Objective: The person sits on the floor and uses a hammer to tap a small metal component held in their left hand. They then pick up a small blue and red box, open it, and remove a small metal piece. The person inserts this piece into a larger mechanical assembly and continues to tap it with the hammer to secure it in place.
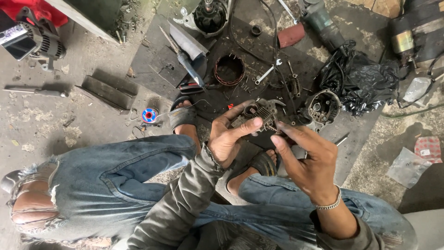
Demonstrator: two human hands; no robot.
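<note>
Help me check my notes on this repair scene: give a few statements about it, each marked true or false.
1. The left hand holds a small metal part. True.
2. The right hand is bare at the wrist. False: it wears a chain bracelet.
3. A copper winding ring lies on the mat. True.
4. The bag is white. False: it is black.

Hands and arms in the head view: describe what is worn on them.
The left hand is bare, with a drab olive-grey sleeve whose cuff is frayed at the wrist. The right hand is bare too, with a silver chain bracelet at the wrist and a sleeve pushed further up the forearm.
</note>
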